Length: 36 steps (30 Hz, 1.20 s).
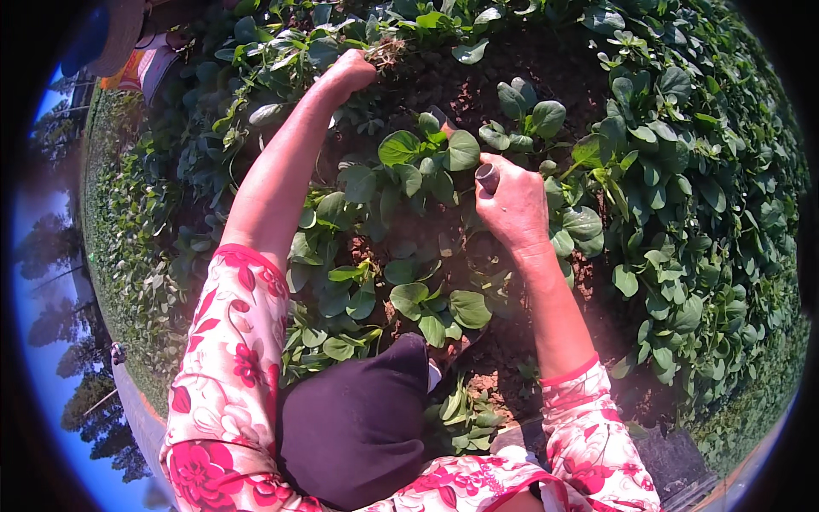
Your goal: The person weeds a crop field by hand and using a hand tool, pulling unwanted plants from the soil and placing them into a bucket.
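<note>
Right hand (514, 205), fingers clamped on the wooden handle (487, 177) of a tool whose blade hides among leafy seedlings (422, 166), while the left hand (348, 72), fingers closed on weeds (388, 53) farther up the bed, works reddish soil (478, 90) partly bared, dense green growth (691, 188) remaining around.

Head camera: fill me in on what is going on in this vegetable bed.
A person in floral sleeves bends over a bed of low leafy green plants growing in reddish-brown soil. The left hand reaches far forward, closed on a clump of stems and roots at the soil. The right hand is closed around the handle of a small tool, whose working end is hidden among the leaves. A dark knee is at the bottom of the view.
</note>
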{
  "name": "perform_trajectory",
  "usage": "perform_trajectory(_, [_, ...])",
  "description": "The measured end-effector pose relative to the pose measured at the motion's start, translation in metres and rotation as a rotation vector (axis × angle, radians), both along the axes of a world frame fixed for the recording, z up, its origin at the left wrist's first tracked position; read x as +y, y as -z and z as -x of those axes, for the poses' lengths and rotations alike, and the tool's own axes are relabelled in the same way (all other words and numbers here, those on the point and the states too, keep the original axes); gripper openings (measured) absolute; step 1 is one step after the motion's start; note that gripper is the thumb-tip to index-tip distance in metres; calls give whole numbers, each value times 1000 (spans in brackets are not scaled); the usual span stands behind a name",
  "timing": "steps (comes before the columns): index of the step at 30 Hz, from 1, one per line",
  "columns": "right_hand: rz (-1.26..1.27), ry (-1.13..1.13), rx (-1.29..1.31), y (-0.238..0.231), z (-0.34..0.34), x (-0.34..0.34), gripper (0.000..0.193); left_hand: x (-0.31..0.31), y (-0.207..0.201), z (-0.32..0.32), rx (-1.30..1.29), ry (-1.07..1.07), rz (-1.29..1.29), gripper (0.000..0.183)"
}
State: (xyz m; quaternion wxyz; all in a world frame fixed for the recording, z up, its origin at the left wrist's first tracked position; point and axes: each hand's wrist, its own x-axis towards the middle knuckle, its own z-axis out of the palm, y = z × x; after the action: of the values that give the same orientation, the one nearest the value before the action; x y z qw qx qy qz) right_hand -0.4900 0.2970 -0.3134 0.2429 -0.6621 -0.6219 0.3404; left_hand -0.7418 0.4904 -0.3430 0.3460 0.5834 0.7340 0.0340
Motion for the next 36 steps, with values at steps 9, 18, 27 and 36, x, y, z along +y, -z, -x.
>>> perform_trajectory(9, [47,1,9,22,22,28,18,-23,34,-33,450,314,46,40])
perform_trajectory(18, [13,-91,70,27,33,55,22,-7,-2,-26,84,146,-4,28])
perform_trajectory(27, [109,-249,-53,-2,-7,-23,31,-37,-33,1,259,109,-103,31])
perform_trajectory(36, [-40,-280,-191,8,9,19,29,-47,-42,-20,183,91,-154,29])
